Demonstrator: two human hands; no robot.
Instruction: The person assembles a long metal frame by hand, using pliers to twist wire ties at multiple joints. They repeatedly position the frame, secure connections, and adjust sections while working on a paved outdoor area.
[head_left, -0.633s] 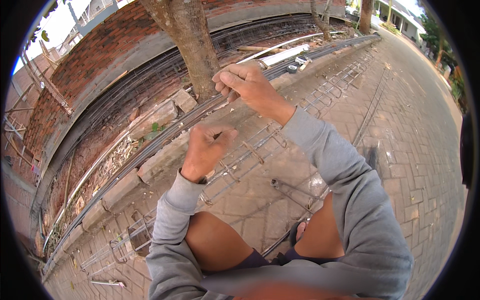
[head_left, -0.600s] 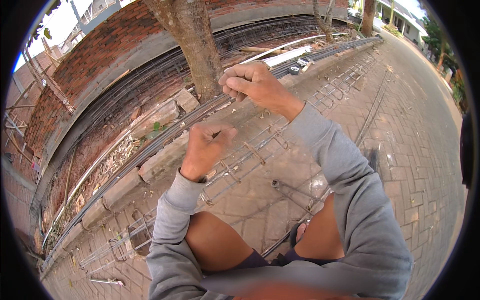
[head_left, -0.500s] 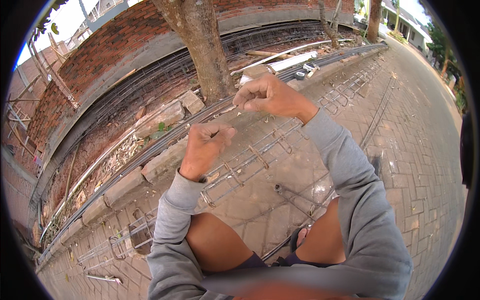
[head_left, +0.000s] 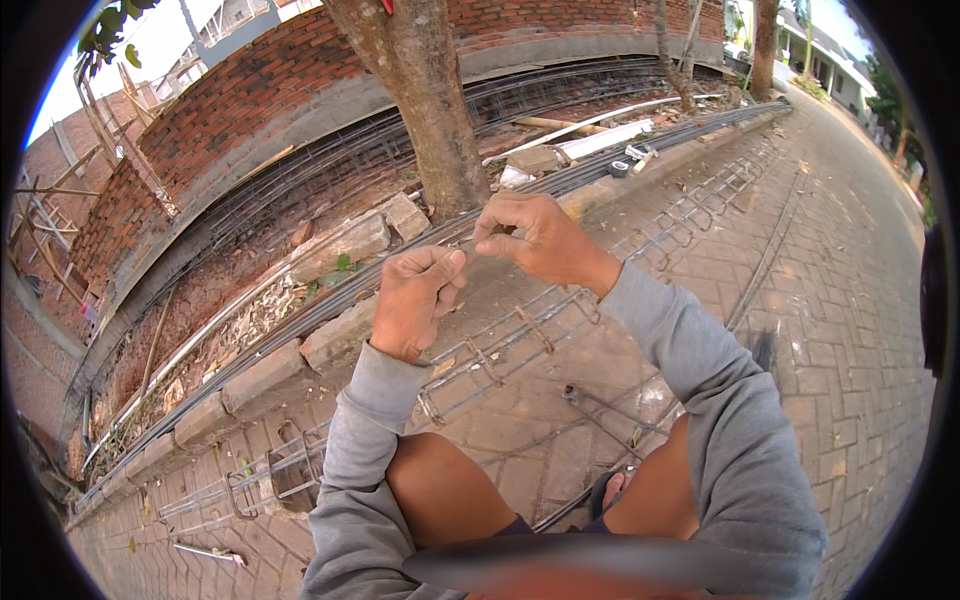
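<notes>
"Where are the hands?"
"Mid-frame. The left hand has thumb and fingers pinched narrow; the right hand, just to its upper right, has its fingers curled in. Whether anything thin sits between their fingertips, I can't tell."
"And beneath?"
"Bent knees at lower centre, then a steel-bar cage on the paving, running from mid-frame toward the upper right."
"Farther off?"
"A kerb, then a tree trunk at upper centre, a brick wall behind."
</notes>
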